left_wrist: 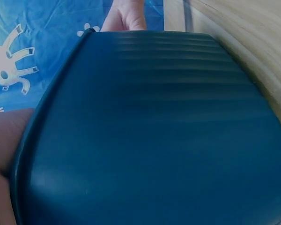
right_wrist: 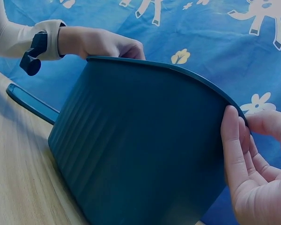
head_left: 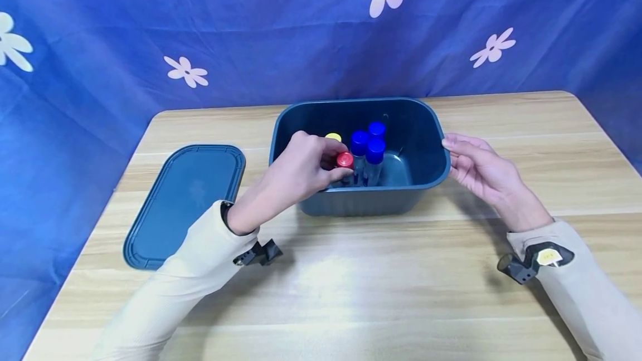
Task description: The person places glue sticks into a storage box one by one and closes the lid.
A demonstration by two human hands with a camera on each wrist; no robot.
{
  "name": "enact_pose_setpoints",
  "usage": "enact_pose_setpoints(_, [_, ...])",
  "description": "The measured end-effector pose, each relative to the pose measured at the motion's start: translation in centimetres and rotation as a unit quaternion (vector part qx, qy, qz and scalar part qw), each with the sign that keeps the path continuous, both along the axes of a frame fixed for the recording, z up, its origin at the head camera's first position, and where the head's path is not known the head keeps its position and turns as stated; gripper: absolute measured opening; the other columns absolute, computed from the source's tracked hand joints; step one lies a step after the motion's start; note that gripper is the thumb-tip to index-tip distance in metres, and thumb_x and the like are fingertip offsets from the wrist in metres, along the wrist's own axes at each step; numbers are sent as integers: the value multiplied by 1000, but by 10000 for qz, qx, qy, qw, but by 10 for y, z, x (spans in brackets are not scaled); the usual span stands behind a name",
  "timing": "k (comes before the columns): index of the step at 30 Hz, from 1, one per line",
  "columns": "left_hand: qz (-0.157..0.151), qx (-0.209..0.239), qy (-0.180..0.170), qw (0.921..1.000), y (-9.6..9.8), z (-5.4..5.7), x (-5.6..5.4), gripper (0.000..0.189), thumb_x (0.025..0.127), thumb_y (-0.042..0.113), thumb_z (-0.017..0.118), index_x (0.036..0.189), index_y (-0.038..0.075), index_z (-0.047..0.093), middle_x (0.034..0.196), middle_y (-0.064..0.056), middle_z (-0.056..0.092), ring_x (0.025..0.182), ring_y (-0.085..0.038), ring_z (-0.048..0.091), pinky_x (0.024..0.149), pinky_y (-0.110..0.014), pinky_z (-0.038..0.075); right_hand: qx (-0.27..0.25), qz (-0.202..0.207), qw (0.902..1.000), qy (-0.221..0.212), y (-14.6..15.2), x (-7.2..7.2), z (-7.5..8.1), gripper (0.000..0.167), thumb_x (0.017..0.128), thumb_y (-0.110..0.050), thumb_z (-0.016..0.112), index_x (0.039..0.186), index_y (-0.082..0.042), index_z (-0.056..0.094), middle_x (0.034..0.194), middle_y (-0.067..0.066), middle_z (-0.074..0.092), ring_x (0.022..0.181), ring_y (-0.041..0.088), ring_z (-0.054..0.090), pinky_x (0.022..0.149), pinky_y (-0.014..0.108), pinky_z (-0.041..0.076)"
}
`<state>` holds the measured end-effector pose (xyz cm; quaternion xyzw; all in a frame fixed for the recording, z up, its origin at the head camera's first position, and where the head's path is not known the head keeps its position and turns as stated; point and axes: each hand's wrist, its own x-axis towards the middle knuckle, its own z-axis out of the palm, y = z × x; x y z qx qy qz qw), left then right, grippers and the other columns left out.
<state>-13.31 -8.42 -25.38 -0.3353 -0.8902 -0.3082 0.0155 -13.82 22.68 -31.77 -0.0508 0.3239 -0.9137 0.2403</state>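
Note:
A dark blue plastic bin (head_left: 361, 202) stands on the table, holding several clear tubes with coloured caps. My left hand (head_left: 306, 166) reaches over the near rim and pinches a red-capped tube (head_left: 344, 160) between thumb and fingers. Just behind it shows a yellow cap (head_left: 333, 137). To its right stand three blue-capped tubes (head_left: 375, 152). My right hand (head_left: 481, 174) grips the bin's right rim, fingers against the outer wall and thumb at the edge. In the left wrist view the bin wall (left_wrist: 145, 122) hides the tubes.
The bin's flat blue lid (head_left: 188, 205) lies on the table to the left. A blue curtain with white flowers (head_left: 281, 38) hangs behind the wooden table (head_left: 381, 294).

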Motion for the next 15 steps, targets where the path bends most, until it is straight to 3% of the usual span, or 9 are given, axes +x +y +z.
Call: enact_pose_setpoints(15, [419, -382, 757, 9955, -3, 4, 13, 16, 83, 10, 77, 95, 0, 72, 88, -8, 72, 76, -17, 68, 72, -27, 57, 19, -44, 9999, -137, -2, -1, 1, 19, 98, 6, 45, 101, 9, 64, 90, 19, 69, 80, 23, 70, 70, 31, 59])
